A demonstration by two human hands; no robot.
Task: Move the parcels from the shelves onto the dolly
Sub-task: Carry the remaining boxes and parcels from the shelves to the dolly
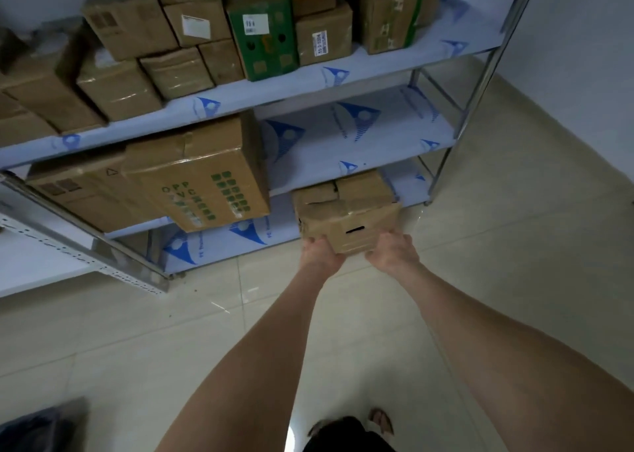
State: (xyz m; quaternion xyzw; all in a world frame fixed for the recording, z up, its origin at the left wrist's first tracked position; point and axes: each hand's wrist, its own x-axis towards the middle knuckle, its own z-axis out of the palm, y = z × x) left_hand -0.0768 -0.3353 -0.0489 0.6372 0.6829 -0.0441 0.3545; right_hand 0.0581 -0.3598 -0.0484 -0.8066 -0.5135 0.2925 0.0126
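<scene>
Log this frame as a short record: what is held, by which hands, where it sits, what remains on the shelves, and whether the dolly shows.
held item: small cardboard box
left hand: grips the box's near left corner
right hand: grips its near right corner
box position: at the bottom shelf front; lifted or resting, cannot tell
middle shelf: large OPP-printed box
upper shelf: many parcels, one green box
dolly: not in view
</scene>
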